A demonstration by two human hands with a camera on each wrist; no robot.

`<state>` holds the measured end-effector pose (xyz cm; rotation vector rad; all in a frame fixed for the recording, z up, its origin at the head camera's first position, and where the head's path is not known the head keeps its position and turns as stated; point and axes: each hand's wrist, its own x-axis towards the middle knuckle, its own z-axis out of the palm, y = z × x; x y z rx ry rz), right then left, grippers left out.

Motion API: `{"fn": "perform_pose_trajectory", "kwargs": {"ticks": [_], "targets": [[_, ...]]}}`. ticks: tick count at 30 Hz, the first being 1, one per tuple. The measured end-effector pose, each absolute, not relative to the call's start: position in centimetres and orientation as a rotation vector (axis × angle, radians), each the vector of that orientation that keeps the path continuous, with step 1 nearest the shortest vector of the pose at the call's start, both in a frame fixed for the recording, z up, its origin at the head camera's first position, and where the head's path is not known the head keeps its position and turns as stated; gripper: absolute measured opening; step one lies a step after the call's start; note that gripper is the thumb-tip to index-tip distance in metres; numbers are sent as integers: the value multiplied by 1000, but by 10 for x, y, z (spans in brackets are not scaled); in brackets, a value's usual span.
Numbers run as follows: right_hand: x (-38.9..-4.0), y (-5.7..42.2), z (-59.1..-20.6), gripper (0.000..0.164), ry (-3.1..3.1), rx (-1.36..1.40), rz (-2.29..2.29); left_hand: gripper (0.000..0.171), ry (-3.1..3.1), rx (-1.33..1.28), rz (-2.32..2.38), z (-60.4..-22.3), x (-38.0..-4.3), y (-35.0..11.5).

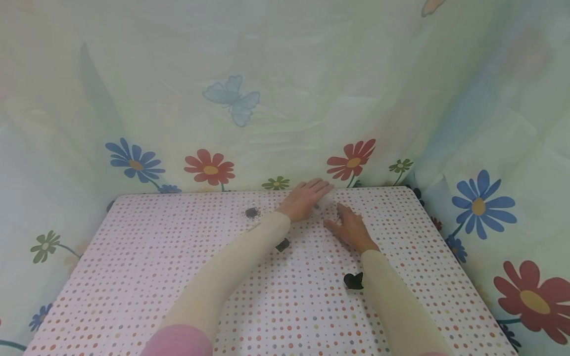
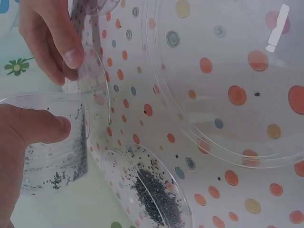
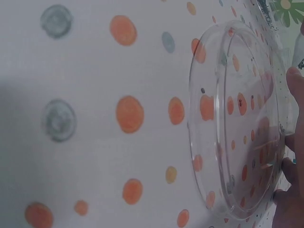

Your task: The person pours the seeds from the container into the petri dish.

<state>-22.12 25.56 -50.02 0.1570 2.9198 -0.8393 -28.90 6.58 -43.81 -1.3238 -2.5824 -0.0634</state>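
Observation:
My left hand [image 1: 303,200] grips a clear plastic cup [image 2: 57,159] with its thumb [image 2: 42,126] on the wall; small black grains cling inside it. Beside it, my right hand [image 1: 352,232] has thumb and fingers at the rim of a small clear dish [image 2: 104,102], which they partly hide. Another clear dish [image 2: 189,206] lies on the table, holding a heap of black grains [image 2: 154,194]. Nearer me, a large shallow clear dish [image 3: 219,118] sits below the right wrist, two dark specks showing at it.
A dotted cloth covers the table [image 1: 169,277]. Part of one more clear round dish [image 2: 102,5] shows at the left wrist view's top edge. Stray grains [image 2: 176,156] dot the cloth. Flowered curtains [image 1: 289,123] stand along the back and sides.

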Motion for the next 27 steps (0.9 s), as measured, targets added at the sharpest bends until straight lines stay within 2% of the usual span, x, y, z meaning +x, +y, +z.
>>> {"fn": "perform_pose_trajectory", "kwargs": {"ticks": [27], "targets": [[-221, 255, -503, 83, 2985, 95, -832, 66, -2426, -1462, 176, -435, -287, 78]]}}
